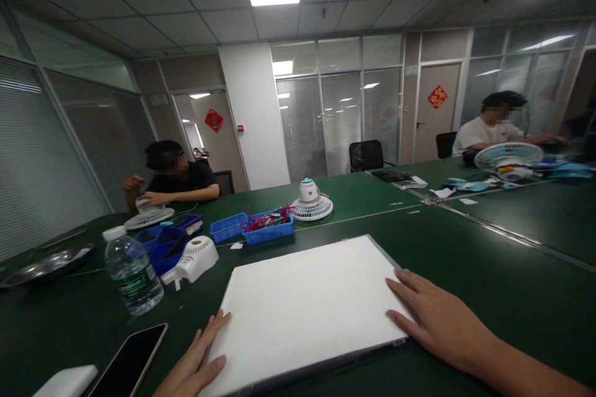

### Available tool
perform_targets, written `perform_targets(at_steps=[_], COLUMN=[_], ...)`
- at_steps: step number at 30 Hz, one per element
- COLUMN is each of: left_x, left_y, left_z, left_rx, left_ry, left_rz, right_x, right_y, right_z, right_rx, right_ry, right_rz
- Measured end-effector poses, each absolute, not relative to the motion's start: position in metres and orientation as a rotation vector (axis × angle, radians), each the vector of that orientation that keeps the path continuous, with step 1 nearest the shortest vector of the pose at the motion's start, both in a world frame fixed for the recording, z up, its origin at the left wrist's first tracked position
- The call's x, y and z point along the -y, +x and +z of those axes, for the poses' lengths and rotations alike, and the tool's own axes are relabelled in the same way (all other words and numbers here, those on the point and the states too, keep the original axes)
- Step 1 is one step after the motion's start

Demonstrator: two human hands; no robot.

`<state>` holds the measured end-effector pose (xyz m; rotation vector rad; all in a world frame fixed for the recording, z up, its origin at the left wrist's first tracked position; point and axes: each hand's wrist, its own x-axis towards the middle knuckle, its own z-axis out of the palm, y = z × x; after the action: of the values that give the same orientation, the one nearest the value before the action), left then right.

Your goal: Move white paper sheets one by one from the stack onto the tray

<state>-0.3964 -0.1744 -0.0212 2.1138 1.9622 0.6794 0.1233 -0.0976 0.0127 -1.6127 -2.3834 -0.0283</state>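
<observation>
The dark green surface [465,248] carries a flat white rectangular board [302,304], square before the person. Both hands rest flat and open on its edges, gripping nothing: right hand [435,316], left hand [198,363]. It looks placed, nothing laid on it yet.

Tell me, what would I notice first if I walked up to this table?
A big white board lies flat on the green table, with the left hand and right hand resting open on its near corners. Left of it stands a water bottle, beside a white fan part.
</observation>
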Motion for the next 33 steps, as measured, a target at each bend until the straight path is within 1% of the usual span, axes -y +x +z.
perform_targets(at_steps=[3,9,15,19,22,25,27,31,33], left_x=[0.177,0.180,0.183,0.180,0.180,0.183,0.186,0.189,0.189], left_y=[-0.385,-0.374,-0.380,-0.386,-0.386,-0.379,-0.374,-0.370,-0.371], left_z=[-0.017,-0.009,-0.019,-0.026,-0.019,-0.004,0.004,0.003,-0.002], left_rx=[-2.026,-2.091,-1.948,-1.908,-1.872,-1.846,-1.848,-1.877,-1.881], left_ry=[2.074,2.100,2.414,2.525,2.552,2.557,2.567,2.624,2.674], left_rz=[0.687,0.580,0.483,0.423,0.313,0.232,0.190,0.185,0.212], right_x=[0.098,0.101,0.102,0.098,0.093,0.089,0.087,0.080,0.077], right_y=[0.124,0.124,0.121,0.123,0.127,0.129,0.130,0.132,0.134], right_z=[0.009,0.012,0.019,0.011,0.002,-0.002,0.001,0.017,0.025], right_rx=[2.376,2.443,2.482,2.356,2.197,2.145,2.063,1.608,1.445], right_ry=[-1.582,-1.522,-1.504,-1.579,-1.702,-1.677,-1.641,-1.456,-1.367], right_rz=[-0.016,0.032,0.086,0.076,0.122,0.275,0.435,0.899,1.001])
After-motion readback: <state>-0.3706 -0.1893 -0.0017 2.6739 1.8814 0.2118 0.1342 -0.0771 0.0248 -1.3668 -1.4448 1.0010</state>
